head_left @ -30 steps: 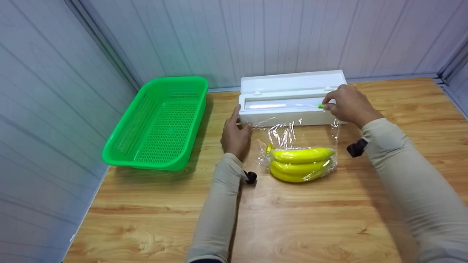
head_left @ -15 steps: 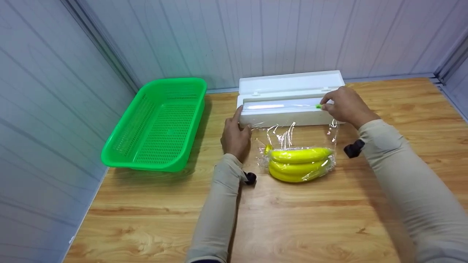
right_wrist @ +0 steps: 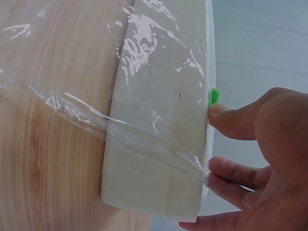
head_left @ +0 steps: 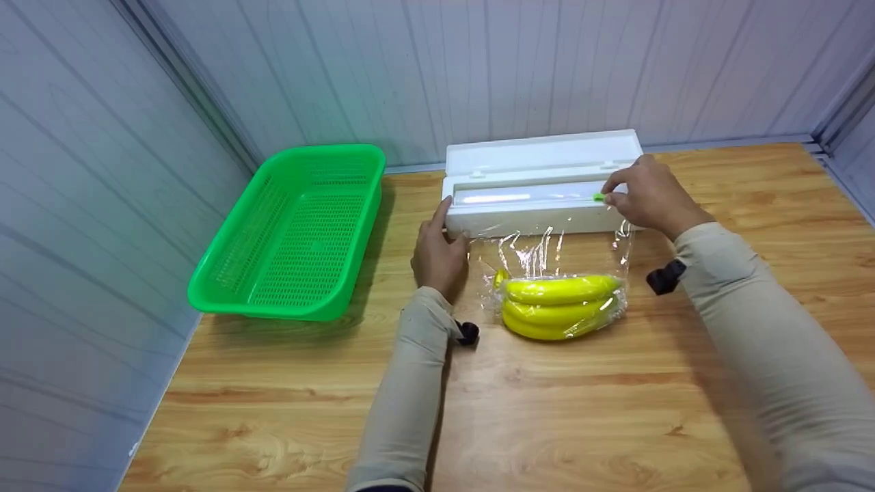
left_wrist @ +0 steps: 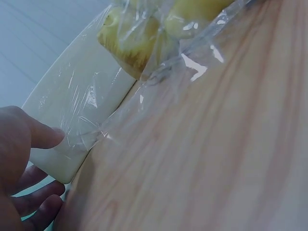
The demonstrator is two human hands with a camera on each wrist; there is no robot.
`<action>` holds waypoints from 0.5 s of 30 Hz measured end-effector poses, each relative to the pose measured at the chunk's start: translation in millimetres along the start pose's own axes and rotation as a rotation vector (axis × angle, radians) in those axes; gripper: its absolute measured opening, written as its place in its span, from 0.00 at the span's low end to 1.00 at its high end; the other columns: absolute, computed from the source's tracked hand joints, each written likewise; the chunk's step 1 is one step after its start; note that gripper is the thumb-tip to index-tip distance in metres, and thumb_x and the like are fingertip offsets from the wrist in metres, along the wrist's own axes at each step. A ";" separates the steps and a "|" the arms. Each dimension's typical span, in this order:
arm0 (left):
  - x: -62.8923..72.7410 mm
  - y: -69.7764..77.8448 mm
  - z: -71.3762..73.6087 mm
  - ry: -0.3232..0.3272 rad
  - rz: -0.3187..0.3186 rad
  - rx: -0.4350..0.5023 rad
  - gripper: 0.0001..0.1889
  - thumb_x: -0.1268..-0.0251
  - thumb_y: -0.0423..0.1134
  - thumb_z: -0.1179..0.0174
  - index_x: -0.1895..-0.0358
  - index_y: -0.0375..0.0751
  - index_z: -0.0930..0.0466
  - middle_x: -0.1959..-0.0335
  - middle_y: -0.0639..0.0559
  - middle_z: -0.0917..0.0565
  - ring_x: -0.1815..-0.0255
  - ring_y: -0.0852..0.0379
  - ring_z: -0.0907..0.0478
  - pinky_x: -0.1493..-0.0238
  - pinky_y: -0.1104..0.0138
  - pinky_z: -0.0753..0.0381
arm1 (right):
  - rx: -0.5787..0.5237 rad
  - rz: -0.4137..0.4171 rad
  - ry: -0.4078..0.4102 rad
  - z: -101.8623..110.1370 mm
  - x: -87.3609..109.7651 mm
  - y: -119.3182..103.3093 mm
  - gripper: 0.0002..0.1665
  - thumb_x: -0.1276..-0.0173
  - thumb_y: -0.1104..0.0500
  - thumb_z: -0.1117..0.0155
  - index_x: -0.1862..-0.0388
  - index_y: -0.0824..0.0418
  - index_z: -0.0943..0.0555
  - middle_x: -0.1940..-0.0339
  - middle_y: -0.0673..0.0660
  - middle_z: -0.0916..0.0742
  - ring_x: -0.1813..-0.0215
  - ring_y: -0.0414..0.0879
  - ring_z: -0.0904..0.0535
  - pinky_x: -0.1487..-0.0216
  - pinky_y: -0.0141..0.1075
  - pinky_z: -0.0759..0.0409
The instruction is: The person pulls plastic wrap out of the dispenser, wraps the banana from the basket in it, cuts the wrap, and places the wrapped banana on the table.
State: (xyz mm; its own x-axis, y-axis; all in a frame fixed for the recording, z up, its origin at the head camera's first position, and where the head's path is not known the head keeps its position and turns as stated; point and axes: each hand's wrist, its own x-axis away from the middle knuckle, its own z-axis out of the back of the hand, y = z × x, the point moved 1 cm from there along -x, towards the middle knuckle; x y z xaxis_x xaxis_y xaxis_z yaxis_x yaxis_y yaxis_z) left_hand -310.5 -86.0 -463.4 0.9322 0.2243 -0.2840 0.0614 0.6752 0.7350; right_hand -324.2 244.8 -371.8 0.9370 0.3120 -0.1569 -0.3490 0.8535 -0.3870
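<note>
A white cling film dispenser (head_left: 533,223) stands near the back wall with its lid tipped back. Cling film (head_left: 530,254) stretches from it toward me, over a bunch of yellow bananas (head_left: 560,307) on the table. My left hand (head_left: 439,256) grips the dispenser's left end; in the left wrist view the thumb (left_wrist: 47,136) lies on the front face and the other fingers are by the end. At the right end, my right hand (head_left: 656,195) pinches the small green slide cutter (head_left: 599,197). The right wrist view shows the thumb against this green tab (right_wrist: 214,96).
A green plastic basket (head_left: 379,225) with slotted sides stands left of the dispenser, near the left wall (head_left: 75,205). The back wall (head_left: 533,68) rises just behind the lid. Bare wooden tabletop (head_left: 547,417) lies in front of the bananas.
My right hand and the green slide cutter have shifted very slightly right along the dispenser. The left hand, film and bananas look much the same.
</note>
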 end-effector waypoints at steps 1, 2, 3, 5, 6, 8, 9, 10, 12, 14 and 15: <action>0.1 0.0 -0.1 0.001 0.001 0.002 0.38 0.39 0.43 0.31 0.26 0.70 0.35 0.51 0.52 0.21 0.57 0.56 0.22 0.60 0.57 0.23 | -0.004 -0.004 -0.005 0.3 0.2 0.1 0.12 0.28 0.62 0.38 0.53 0.67 0.13 0.55 0.72 0.22 0.49 0.66 0.32 0.48 0.60 0.33; 0.2 0.1 -0.2 0.002 0.003 0.003 0.38 0.39 0.43 0.31 0.26 0.70 0.35 0.51 0.52 0.21 0.58 0.56 0.22 0.60 0.57 0.23 | -0.005 -0.007 -0.009 0.4 0.4 0.6 0.12 0.28 0.61 0.38 0.53 0.67 0.13 0.54 0.72 0.23 0.49 0.66 0.32 0.48 0.60 0.32; 0.3 0.1 -0.4 0.001 0.005 0.001 0.38 0.39 0.44 0.31 0.26 0.71 0.35 0.51 0.52 0.21 0.58 0.56 0.22 0.60 0.57 0.23 | -0.005 -0.008 -0.012 0.6 0.5 0.7 0.12 0.28 0.61 0.38 0.53 0.67 0.13 0.53 0.73 0.23 0.50 0.66 0.31 0.48 0.60 0.32; 0.5 0.3 -0.8 -0.002 0.009 0.002 0.39 0.39 0.44 0.30 0.26 0.71 0.35 0.51 0.52 0.21 0.58 0.57 0.22 0.60 0.57 0.24 | -0.004 -0.007 -0.017 1.2 0.7 1.1 0.12 0.28 0.61 0.38 0.53 0.67 0.13 0.53 0.73 0.24 0.51 0.66 0.31 0.49 0.59 0.31; 0.5 0.8 -1.1 -0.003 0.008 0.006 0.39 0.39 0.44 0.30 0.26 0.71 0.35 0.51 0.52 0.21 0.58 0.57 0.22 0.60 0.57 0.24 | -0.003 -0.008 -0.019 1.4 0.9 1.7 0.12 0.28 0.62 0.38 0.53 0.67 0.13 0.53 0.73 0.25 0.51 0.66 0.31 0.50 0.59 0.31; 0.4 1.5 -1.9 -0.006 0.010 0.009 0.38 0.39 0.44 0.30 0.26 0.71 0.35 0.51 0.53 0.21 0.58 0.57 0.22 0.59 0.57 0.24 | -0.002 -0.011 -0.023 2.2 1.2 2.8 0.12 0.28 0.62 0.38 0.52 0.67 0.13 0.53 0.73 0.26 0.51 0.66 0.31 0.51 0.59 0.30; 0.4 1.9 -2.1 -0.007 0.010 0.011 0.38 0.39 0.44 0.30 0.26 0.71 0.35 0.51 0.53 0.21 0.58 0.57 0.22 0.59 0.58 0.24 | -0.002 -0.012 -0.027 2.7 1.4 3.1 0.12 0.28 0.62 0.39 0.52 0.67 0.14 0.53 0.73 0.26 0.51 0.66 0.32 0.51 0.59 0.30; 0.3 2.4 -2.3 -0.007 0.009 0.016 0.38 0.39 0.44 0.30 0.26 0.71 0.35 0.51 0.53 0.21 0.58 0.57 0.22 0.59 0.58 0.24 | 0.000 -0.013 -0.031 3.0 1.5 3.6 0.12 0.27 0.62 0.39 0.52 0.67 0.14 0.52 0.73 0.26 0.51 0.66 0.32 0.51 0.59 0.30; 0.1 3.2 -2.8 -0.009 0.009 0.025 0.38 0.38 0.44 0.31 0.26 0.71 0.36 0.51 0.53 0.21 0.58 0.56 0.22 0.58 0.58 0.24 | 0.001 -0.013 -0.038 3.8 1.8 4.3 0.13 0.27 0.62 0.40 0.51 0.67 0.14 0.52 0.73 0.27 0.50 0.66 0.32 0.51 0.59 0.30; -0.1 3.7 -3.2 -0.014 0.012 0.031 0.39 0.38 0.43 0.31 0.26 0.72 0.36 0.51 0.53 0.21 0.57 0.56 0.22 0.58 0.58 0.24 | 0.007 -0.006 -0.040 4.4 2.1 5.1 0.13 0.27 0.62 0.40 0.51 0.67 0.14 0.52 0.73 0.26 0.51 0.65 0.32 0.52 0.58 0.29; -0.1 3.9 -3.4 -0.018 0.014 0.033 0.39 0.38 0.43 0.31 0.26 0.72 0.36 0.51 0.53 0.21 0.57 0.56 0.21 0.57 0.58 0.24 | 0.009 -0.001 -0.040 4.5 2.4 5.5 0.13 0.28 0.63 0.40 0.51 0.67 0.14 0.53 0.72 0.26 0.52 0.65 0.32 0.53 0.57 0.29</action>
State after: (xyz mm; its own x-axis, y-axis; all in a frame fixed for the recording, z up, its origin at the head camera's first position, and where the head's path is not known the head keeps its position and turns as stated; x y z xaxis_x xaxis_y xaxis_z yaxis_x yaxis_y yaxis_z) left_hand -311.6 -81.0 -462.6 0.9392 0.2211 -0.2627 0.0597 0.6481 0.7592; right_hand -323.9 252.1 -370.3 0.9374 0.3270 -0.1202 -0.3477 0.8574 -0.3794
